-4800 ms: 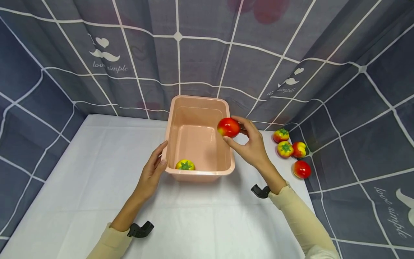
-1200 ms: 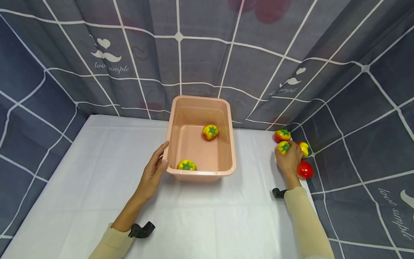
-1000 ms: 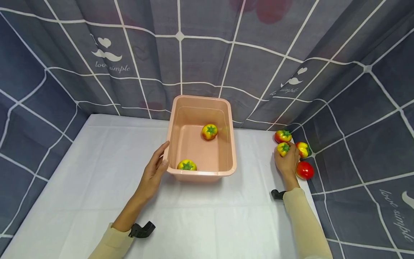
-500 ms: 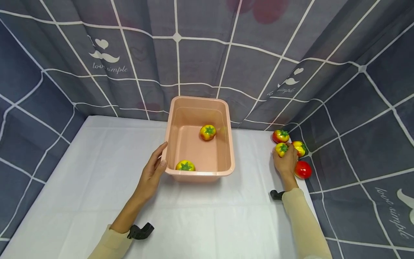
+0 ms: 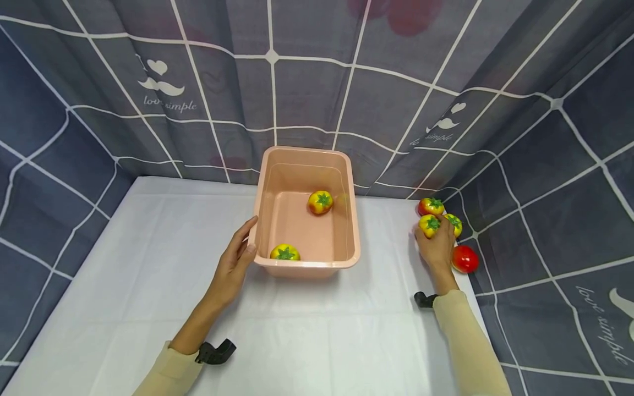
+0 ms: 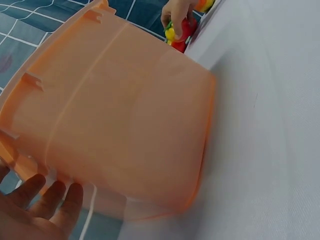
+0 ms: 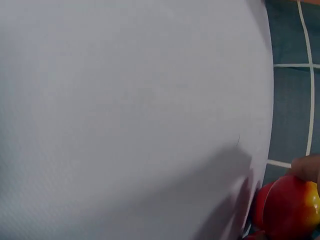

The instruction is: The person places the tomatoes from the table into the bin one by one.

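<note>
In the head view a pink plastic tub [image 5: 317,265] stands mid-table with two red-and-yellow tomatoes inside, one near the centre [image 5: 320,202] and one at the front left [image 5: 285,252]. My left hand [image 5: 233,264] rests against the tub's left rim, relaxed fingers touching its outer side, as the left wrist view shows under the lip. On the right my right hand [image 5: 438,245] pinches a yellow-topped tomato [image 5: 428,224] with a green star-shaped calyx. Close around that hand lie a tomato behind [image 5: 431,206], a partly hidden one beside it [image 5: 454,224] and a red one [image 5: 465,259].
The table under a white cloth [image 5: 322,341] has its right edge just beside the tomatoes. Grey curtains [image 5: 312,93] with white grid lines rise at the back and both sides. The tub's far end stands near the back curtain.
Since the oldest frame, the tomato my right hand held over the tub lies inside it. My right hand moved right to another tomato, lately shifting it slightly back. My left hand stayed.
</note>
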`<state>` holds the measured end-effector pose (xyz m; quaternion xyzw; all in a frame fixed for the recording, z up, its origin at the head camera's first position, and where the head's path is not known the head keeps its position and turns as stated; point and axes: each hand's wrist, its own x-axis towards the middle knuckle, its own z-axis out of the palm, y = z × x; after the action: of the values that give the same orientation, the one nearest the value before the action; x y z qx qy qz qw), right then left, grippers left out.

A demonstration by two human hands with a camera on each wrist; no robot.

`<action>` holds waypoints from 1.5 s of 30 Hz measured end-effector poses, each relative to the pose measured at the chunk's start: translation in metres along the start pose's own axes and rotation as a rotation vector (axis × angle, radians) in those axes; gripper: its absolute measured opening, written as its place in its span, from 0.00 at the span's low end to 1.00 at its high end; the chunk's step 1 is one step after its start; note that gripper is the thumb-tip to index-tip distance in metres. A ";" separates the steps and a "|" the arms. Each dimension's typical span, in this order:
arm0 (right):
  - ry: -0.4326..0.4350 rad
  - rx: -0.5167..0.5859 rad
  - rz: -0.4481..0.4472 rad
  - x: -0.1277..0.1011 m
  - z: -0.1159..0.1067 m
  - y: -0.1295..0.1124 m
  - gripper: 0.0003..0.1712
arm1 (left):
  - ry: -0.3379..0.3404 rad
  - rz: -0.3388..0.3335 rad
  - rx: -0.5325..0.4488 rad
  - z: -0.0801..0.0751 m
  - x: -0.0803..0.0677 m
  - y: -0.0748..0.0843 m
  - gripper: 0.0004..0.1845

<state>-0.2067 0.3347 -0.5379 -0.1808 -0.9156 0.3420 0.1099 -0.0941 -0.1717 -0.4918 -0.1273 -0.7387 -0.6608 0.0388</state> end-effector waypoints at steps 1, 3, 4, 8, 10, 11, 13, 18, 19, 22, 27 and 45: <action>0.005 0.009 -0.010 -0.001 0.000 -0.001 0.46 | 0.001 0.000 0.002 0.000 0.000 0.000 0.31; 0.023 0.019 -0.035 -0.003 0.002 -0.004 0.45 | 0.002 0.000 0.002 0.000 0.000 -0.001 0.31; 0.030 0.026 -0.048 -0.004 0.003 -0.006 0.45 | 0.002 0.003 0.000 0.000 0.000 -0.001 0.31; 0.028 0.063 -0.078 -0.009 0.007 -0.015 0.44 | 0.000 0.012 -0.007 0.001 0.000 0.000 0.31; 0.014 0.081 -0.088 -0.013 0.009 -0.020 0.44 | 0.000 0.013 -0.006 0.000 0.000 0.000 0.31; 0.007 0.089 -0.093 -0.015 0.010 -0.023 0.44 | 0.000 0.012 -0.006 0.000 -0.001 0.000 0.31; -0.003 0.101 -0.108 -0.020 0.012 -0.029 0.43 | 0.002 0.009 -0.005 0.000 -0.001 0.000 0.31; -0.018 0.136 -0.155 -0.030 0.018 -0.042 0.42 | 0.002 0.011 -0.011 -0.001 -0.001 0.000 0.31; -0.025 0.139 -0.162 -0.031 0.020 -0.044 0.42 | 0.003 0.011 -0.012 -0.001 -0.001 0.000 0.31; -0.048 0.147 -0.181 -0.036 0.023 -0.050 0.42 | 0.004 0.013 -0.014 -0.001 -0.001 -0.001 0.31; -0.090 0.157 -0.198 -0.044 0.029 -0.059 0.43 | 0.001 0.020 -0.022 0.000 0.000 -0.002 0.31; -0.075 0.270 -0.338 -0.060 0.019 -0.118 0.42 | 0.018 0.023 -0.024 -0.001 0.000 -0.004 0.32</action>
<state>-0.1885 0.2164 -0.4786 0.0046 -0.8822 0.4447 0.1548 -0.0953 -0.1731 -0.4958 -0.1305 -0.7287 -0.6702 0.0516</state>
